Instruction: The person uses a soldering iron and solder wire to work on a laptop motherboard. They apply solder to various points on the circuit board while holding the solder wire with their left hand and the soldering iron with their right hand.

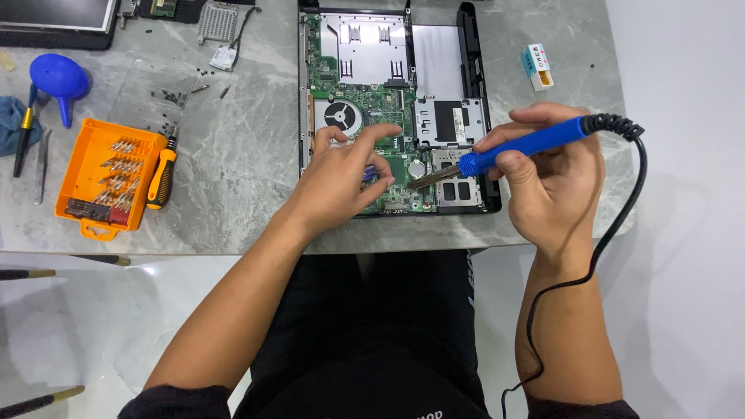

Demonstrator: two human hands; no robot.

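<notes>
1. Our right hand is closed around a blue soldering iron; its metal tip lies just left of our right fingertips, on the green circuit board of the opened laptop base.
2. Our left hand rests on the board with fingers half open. Something small and blue shows under them; we cannot tell if they grip it.
3. We judge the risk is a burn: the tip is very near our left fingertips, and a small slip could touch skin or nearby parts.
4. The black cord hangs over the table edge behind our right wrist; a pull there could jerk the tip.
5. Left of our left fingers the marble is open until the orange bit case and screwdriver.
6. Beyond our right fingers lies a small box, then the table ends soon.
</notes>
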